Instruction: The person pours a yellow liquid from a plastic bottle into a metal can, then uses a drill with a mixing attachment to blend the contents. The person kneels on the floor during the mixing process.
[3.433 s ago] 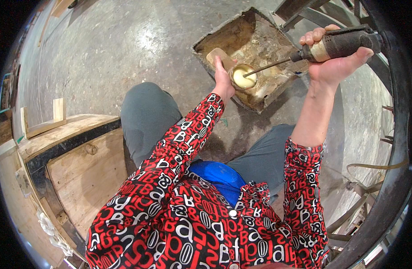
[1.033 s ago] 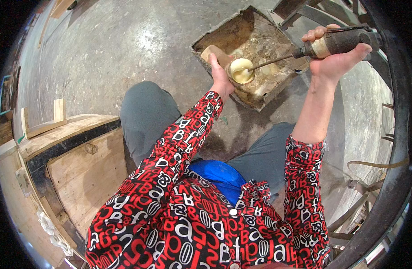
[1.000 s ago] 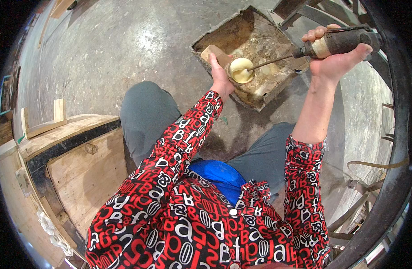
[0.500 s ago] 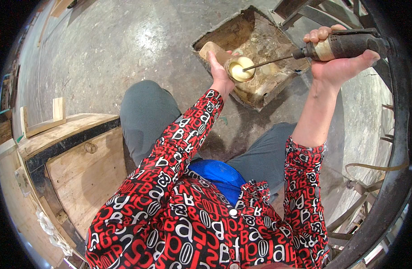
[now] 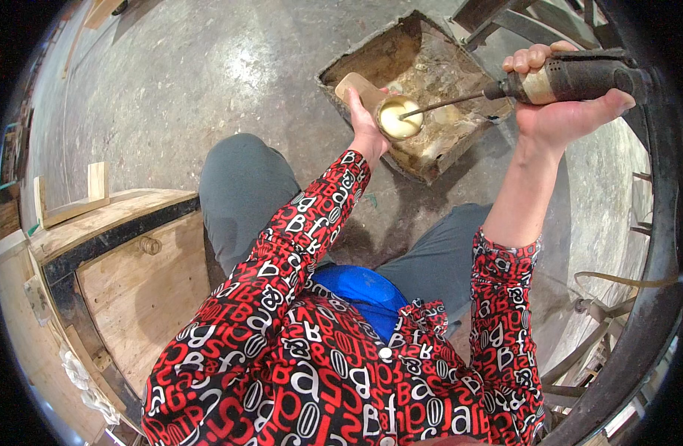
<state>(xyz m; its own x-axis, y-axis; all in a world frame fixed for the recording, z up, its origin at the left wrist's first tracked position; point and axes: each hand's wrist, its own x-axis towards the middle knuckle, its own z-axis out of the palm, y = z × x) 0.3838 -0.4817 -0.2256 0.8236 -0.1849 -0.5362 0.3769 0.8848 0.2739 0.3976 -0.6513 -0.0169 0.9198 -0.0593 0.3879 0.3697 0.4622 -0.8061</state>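
My left hand (image 5: 366, 128) is wrapped round a tan, wooden-looking vessel (image 5: 361, 88) with a round, pale yellow mouth facing right. Its fingers are mostly hidden behind the vessel. In my right hand (image 5: 546, 119) lies a black straight grinder (image 5: 572, 77) with a light band round its body. My fingers curl over the top, and the thumb stretches along underneath. A long thin shaft (image 5: 456, 101) runs left from the tool, its tip inside the vessel's mouth. Beneath both hangs a worn, dusty square tray (image 5: 429, 172) on the floor.
A wooden box or cabinet (image 5: 144, 275) with a round knob stands by my left knee. Dark metal framework (image 5: 661, 223) rises close on the right, with a thin cable (image 5: 624, 281) beside it. Grey concrete floor (image 5: 170, 97) stretches ahead.
The vessel has turned or tilted slightly in my left hand, and its mouth has shifted a little. My right hand and the grinder have stayed nearly in place.
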